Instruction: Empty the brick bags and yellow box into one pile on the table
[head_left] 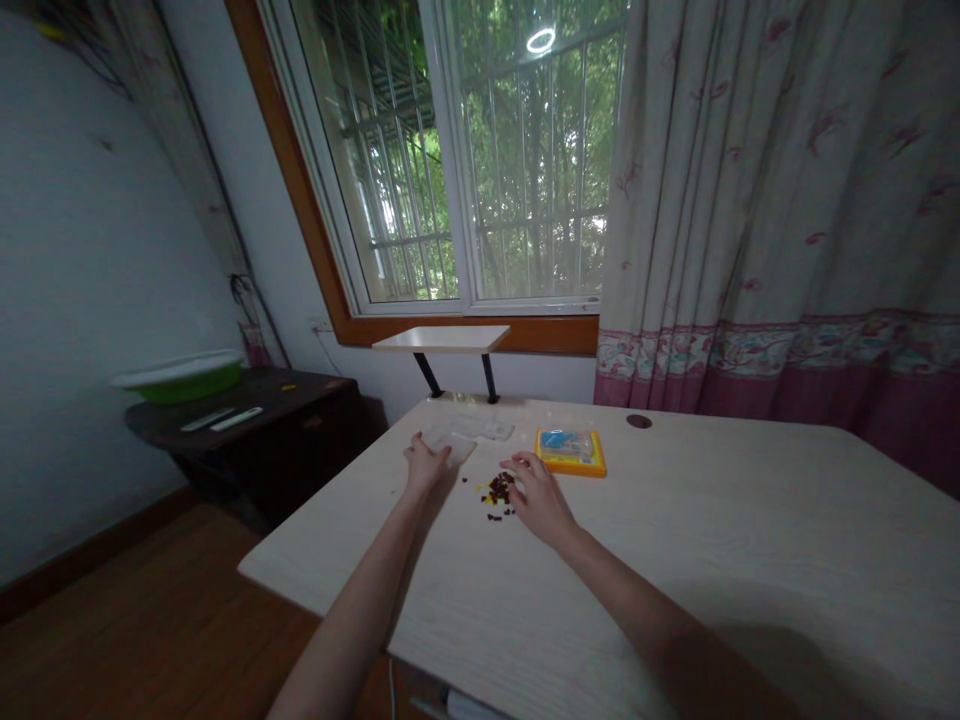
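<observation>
At far left a dark side table (300, 395) stands against the wall, bearing a green basin (180, 378) and two pale remotes (221, 418). Wooden floor lies between it and the pale table (712, 560).

The left hand (426, 462) lies palm down near the table's far left corner. Its fingers (439, 455) are close together and rest on the near edge of a clear plastic piece (469, 435). Whether they pinch it or only press on it cannot be told. The plastic lies flat, its long axis running left to right along the far edge. It sits just in front of the legs of a small shelf (442, 340) under the window (465, 160). The table's left edge is near this hand.

Just right of that hand lies a pile (499, 490) of small dark and yellow bits, loosely scattered, with a few strays on its near side. The right hand (536, 500) is palm down beside it. Its fingers (517, 464) are slightly spread and gently curved, pointing away and left, with the tips touching the pile's right and far sides. It grips nothing that shows.

Just beyond the right hand lies a yellow tray (570, 452) with a blue inside. It is flat, its long axis runs left to right, and it is apart from the pile. Further right a dark round hole (639, 421) sits near the far edge. From there the table top stretches bare to the right and toward the person. A flowered curtain (787, 200) hangs behind it.
</observation>
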